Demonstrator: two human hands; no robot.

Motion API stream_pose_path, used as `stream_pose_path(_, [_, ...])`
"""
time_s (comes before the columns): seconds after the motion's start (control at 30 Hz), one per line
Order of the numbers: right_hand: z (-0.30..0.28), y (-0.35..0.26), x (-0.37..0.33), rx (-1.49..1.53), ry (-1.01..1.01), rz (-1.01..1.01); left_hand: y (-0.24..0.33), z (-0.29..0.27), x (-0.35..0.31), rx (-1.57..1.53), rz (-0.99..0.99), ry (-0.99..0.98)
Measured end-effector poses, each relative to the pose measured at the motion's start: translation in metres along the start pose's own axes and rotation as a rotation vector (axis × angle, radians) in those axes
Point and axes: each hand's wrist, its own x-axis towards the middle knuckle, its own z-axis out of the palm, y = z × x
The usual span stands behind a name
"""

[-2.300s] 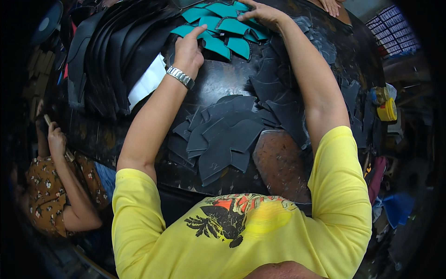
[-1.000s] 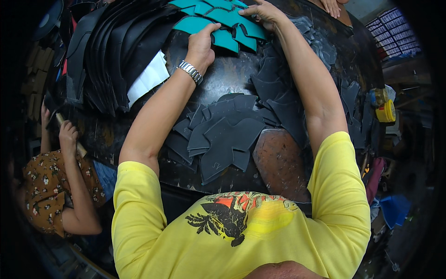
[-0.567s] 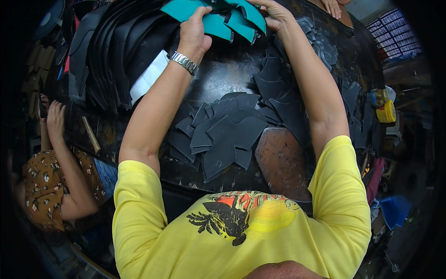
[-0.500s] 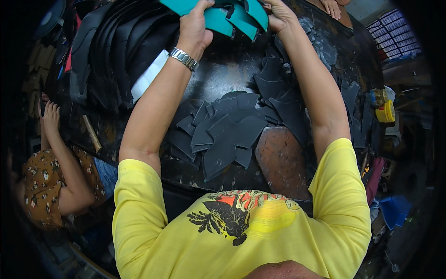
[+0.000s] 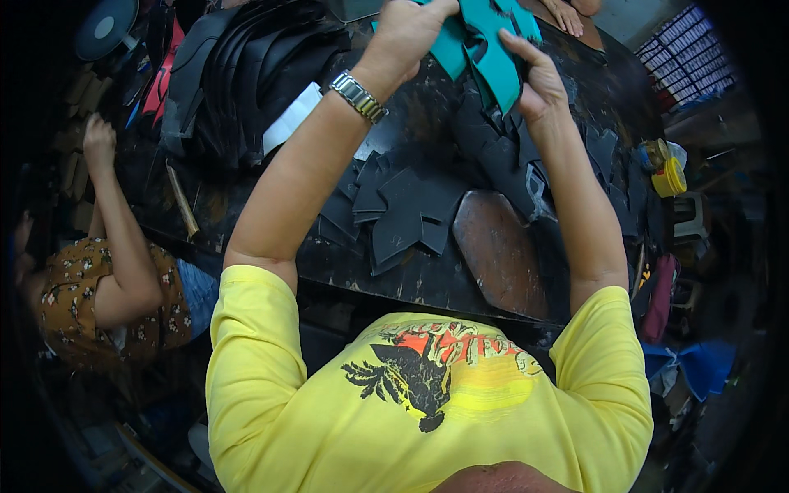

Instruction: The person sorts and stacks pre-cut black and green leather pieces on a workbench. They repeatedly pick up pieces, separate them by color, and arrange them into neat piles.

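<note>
Both hands hold a bunch of teal cut pieces raised above the far side of the tabletop. The left hand has its grip closed around the bunch's upper left edge; the right hand pinches the lower right side between thumb and fingers. Below them lie dark cut pieces, fanned out, with a stack of black sheets to the left. The bunch looks loosely gathered, so a slack pinch could let teal pieces slide out and scatter among the dark ones. A person in a patterned top sits close on the left.
</note>
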Motion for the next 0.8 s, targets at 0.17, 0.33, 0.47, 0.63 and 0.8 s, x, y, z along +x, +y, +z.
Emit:
stream_pose_path(0.17, [-0.017, -0.001, -0.063, 0.117, -0.017, 0.06, 0.0, 0.013, -0.048, -0.36, 0.003, -0.175])
stream_pose_path(0.33, [-0.033, 0.001, -0.132, 0.02, 0.012, 0.019, 0.0, 0.007, -0.106, -0.516, -0.048, -0.236])
stream_pose_path(0.47, [-0.048, 0.006, -0.178, 0.051, 0.014, -0.002, -0.001, 0.0, -0.143, -0.079, 0.319, -0.097])
stream_pose_path(0.63, [-0.064, 0.014, -0.225, 0.143, 0.064, -0.048, -0.003, -0.025, -0.153, 0.714, 0.711, -0.069])
stream_pose_path(0.8, [-0.074, 0.025, -0.257, 0.339, -0.016, -0.113, -0.041, -0.059, -0.066, 1.139, 0.392, -0.202])
